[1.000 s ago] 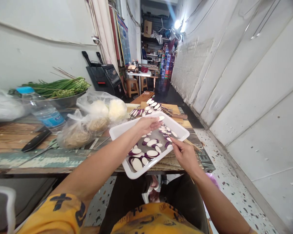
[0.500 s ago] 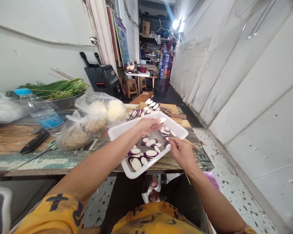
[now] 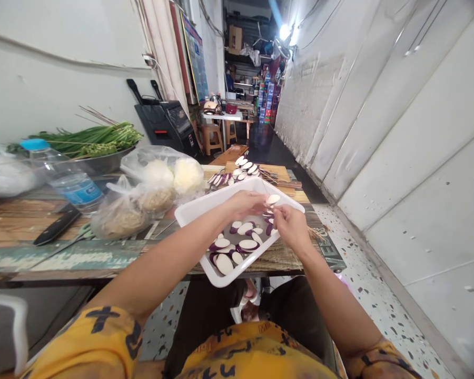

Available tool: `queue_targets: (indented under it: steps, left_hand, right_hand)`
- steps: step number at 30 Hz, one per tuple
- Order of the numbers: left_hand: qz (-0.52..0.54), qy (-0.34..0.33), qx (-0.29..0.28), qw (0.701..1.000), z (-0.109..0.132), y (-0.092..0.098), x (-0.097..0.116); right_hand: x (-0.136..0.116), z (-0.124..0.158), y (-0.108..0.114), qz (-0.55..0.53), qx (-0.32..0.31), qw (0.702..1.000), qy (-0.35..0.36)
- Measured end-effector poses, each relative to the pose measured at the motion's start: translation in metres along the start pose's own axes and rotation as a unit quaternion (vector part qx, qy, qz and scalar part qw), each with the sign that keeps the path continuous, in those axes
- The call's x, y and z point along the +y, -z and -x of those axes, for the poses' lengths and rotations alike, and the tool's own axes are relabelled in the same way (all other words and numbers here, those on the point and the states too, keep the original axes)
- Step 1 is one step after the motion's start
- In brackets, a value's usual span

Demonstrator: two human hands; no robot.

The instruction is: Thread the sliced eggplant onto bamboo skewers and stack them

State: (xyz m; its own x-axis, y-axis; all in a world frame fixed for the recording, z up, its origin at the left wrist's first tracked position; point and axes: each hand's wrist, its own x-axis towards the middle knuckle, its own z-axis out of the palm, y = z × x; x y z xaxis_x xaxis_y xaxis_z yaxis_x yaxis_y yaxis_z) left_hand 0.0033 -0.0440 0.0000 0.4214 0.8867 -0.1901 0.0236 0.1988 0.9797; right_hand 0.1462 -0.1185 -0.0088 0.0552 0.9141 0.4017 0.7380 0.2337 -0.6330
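A white plastic tray (image 3: 210, 273) in front of me holds several oval eggplant slices (image 3: 248, 246), white with purple skin edges. Over its far right part, my left hand (image 3: 249, 204) is closed on one eggplant slice (image 3: 273, 200). My right hand (image 3: 292, 223) pinches just beside that slice, its fingers close to the left fingertips. The bamboo skewer seen in it a moment ago is now mostly hidden by the hands. Behind the tray, skewered eggplant slices (image 3: 247, 168) lie on a wooden cutting board (image 3: 282, 172).
Left of the tray sit plastic bags (image 3: 120, 216) of food, a water bottle (image 3: 77, 189), a black-handled knife (image 3: 57, 227) and a bowl of green vegetables (image 3: 102, 141). Loose skewers (image 3: 318, 232) lie by the table's right edge. A white wall (image 3: 398, 158) runs along the right.
My right hand has moved up and forward to meet the left. The slice in my left hand has shifted right, and the skewer's lower end no longer shows.
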Motion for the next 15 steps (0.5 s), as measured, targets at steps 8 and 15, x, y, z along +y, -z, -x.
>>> queue_targets:
  steps: [8,15]
  left_hand:
    - [-0.309,-0.046,0.024,0.949,-0.004,0.007,-0.018]
    - [-0.263,0.022,0.007,0.964,-0.003,0.011,-0.016]
  right_hand:
    - [0.006,0.009,0.004,-0.076,0.008,0.997,-0.007]
    - [0.014,0.017,0.001,-0.199,-0.021,0.979,-0.041]
